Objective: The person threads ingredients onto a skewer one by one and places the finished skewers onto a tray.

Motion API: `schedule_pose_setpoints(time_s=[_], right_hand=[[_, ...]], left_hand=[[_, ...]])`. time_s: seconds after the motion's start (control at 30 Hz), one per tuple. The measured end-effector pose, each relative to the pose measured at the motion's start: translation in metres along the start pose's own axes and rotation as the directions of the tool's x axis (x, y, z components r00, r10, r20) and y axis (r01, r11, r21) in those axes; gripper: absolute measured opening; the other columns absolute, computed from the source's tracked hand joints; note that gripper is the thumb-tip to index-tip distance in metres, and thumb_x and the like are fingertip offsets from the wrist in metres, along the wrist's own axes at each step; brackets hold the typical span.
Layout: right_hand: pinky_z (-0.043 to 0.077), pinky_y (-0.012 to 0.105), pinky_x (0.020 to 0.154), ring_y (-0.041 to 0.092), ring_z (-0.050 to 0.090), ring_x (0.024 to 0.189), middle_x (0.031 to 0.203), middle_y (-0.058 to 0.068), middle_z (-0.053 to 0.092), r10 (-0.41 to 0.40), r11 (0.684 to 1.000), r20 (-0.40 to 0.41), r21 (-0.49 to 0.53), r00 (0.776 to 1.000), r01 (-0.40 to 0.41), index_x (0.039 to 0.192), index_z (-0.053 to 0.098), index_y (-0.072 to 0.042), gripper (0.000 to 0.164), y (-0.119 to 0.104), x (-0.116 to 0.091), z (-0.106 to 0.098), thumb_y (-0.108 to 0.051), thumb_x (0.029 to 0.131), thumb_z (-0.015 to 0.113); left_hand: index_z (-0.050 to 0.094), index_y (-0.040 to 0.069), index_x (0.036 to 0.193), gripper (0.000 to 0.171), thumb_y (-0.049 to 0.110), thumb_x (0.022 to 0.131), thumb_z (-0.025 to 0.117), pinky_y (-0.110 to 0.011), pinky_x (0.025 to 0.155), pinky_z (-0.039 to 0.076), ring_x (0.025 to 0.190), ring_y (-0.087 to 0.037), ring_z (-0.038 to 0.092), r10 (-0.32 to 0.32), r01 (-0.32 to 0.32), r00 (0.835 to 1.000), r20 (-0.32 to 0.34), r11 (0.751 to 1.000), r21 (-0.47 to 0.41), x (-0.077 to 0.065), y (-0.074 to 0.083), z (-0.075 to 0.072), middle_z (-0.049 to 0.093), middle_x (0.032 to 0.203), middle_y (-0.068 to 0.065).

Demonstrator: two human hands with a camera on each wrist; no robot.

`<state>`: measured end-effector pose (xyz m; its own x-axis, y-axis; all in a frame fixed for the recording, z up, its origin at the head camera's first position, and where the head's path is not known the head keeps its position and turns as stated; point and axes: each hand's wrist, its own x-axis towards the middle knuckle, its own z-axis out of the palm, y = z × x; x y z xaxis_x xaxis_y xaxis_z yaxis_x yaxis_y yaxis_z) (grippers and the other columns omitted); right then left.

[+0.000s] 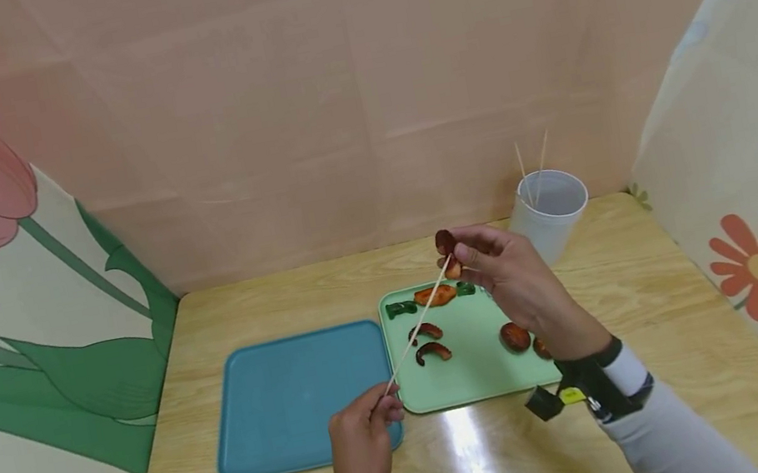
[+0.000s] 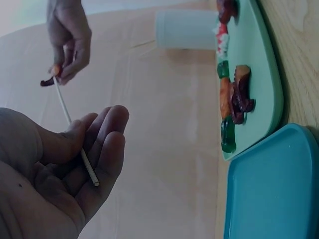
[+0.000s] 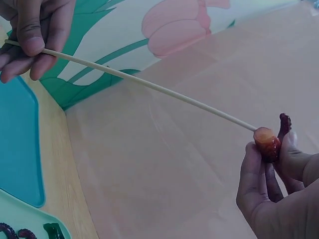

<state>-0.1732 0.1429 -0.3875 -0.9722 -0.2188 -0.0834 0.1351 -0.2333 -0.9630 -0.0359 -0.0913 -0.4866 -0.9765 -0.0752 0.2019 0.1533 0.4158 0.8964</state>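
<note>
My left hand (image 1: 359, 434) pinches a thin wooden skewer (image 1: 419, 326) near its lower end, between thumb and fingers. The skewer slants up to the right. My right hand (image 1: 511, 272) holds a curved, red-brown piece like an octopus tentacle (image 3: 267, 145) between thumb and fingers. The skewer's far end meets the orange, cut-looking end of this piece in the right wrist view; the tip itself is hidden. Both hands are raised above the light green tray (image 1: 477, 384), where two similar curved tentacle pieces (image 1: 433, 352) lie.
Also on the green tray are an orange piece (image 1: 435, 296), green pieces (image 1: 402, 308), round brown pieces (image 1: 514, 337) and a red-and-white piece (image 2: 223, 40). A blue tray (image 1: 302, 402) adjoins it on the left. A white cup (image 1: 553, 218) with skewers (image 1: 541, 161) stands back right.
</note>
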Motion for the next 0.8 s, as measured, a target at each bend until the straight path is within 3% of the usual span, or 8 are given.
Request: schedule_pose_setpoints(time_s=[0.13,0.27,0.43,0.53,0.63,0.8], right_hand=[[0.06,0.022,0.084,0.011,0.07,0.094,0.111,-0.002,0.075,-0.027,0.999,0.01,-0.035,1.0,0.028,0.124,0.071,-0.009,0.026,-0.001,0.001,-0.002,-0.017,0.099,0.067],[0.059,0.022,0.081,0.013,0.067,0.09,0.112,-0.002,0.076,-0.044,0.987,0.022,-0.156,0.999,0.047,0.129,0.07,-0.006,0.031,-0.003,0.002,-0.003,-0.018,0.1,0.066],[0.057,0.023,0.086,0.011,0.068,0.098,0.114,-0.005,0.076,-0.047,0.912,0.043,-0.407,0.998,0.06,0.128,0.072,-0.009,0.033,-0.008,0.002,-0.004,-0.025,0.1,0.068],[0.058,0.025,0.089,0.012,0.068,0.106,0.117,-0.002,0.075,-0.047,0.868,0.078,-0.489,0.996,0.079,0.125,0.073,-0.008,0.032,-0.01,0.003,-0.004,-0.024,0.098,0.071],[0.058,0.027,0.089,0.014,0.068,0.108,0.118,0.0,0.073,-0.031,0.866,0.089,-0.495,0.996,0.071,0.125,0.071,-0.005,0.035,-0.009,0.004,-0.003,-0.023,0.096,0.074],[0.057,0.025,0.091,0.013,0.067,0.104,0.111,-0.006,0.073,0.012,0.894,0.038,-0.449,0.999,0.006,0.129,0.067,-0.003,0.042,-0.004,0.004,-0.005,-0.026,0.095,0.075]], left_hand=[[0.078,-0.001,0.106,0.019,-0.008,0.093,0.066,-0.018,0.061,0.06,0.066,-0.011,0.072,0.017,-0.016,1.0,-0.023,0.998,0.054,-0.001,0.001,-0.001,0.078,0.085,-0.009],[0.078,-0.001,0.109,0.024,-0.011,0.091,0.066,-0.016,0.057,0.057,0.063,-0.007,0.069,0.01,-0.007,1.0,-0.026,0.993,0.12,-0.001,0.003,-0.003,0.078,0.084,-0.007],[0.079,0.002,0.108,0.024,-0.01,0.091,0.067,-0.016,0.054,0.053,0.058,-0.003,0.063,-0.004,0.007,1.0,-0.02,0.987,0.16,0.001,0.006,-0.006,0.073,0.075,-0.001],[0.08,0.002,0.106,0.021,-0.008,0.091,0.068,-0.017,0.053,0.052,0.057,-0.003,0.061,0.009,-0.006,1.0,-0.023,0.986,0.164,0.002,0.007,-0.006,0.071,0.072,0.0],[0.079,0.001,0.101,0.017,-0.007,0.092,0.068,-0.016,0.053,0.053,0.057,-0.003,0.062,0.015,-0.011,0.999,-0.03,0.99,0.139,0.002,0.008,-0.005,0.071,0.071,-0.001],[0.078,-0.002,0.099,0.017,-0.01,0.093,0.065,-0.024,0.056,0.06,0.058,-0.004,0.065,-0.034,0.036,0.999,-0.03,0.998,0.049,0.003,0.008,-0.003,0.072,0.073,-0.008]])
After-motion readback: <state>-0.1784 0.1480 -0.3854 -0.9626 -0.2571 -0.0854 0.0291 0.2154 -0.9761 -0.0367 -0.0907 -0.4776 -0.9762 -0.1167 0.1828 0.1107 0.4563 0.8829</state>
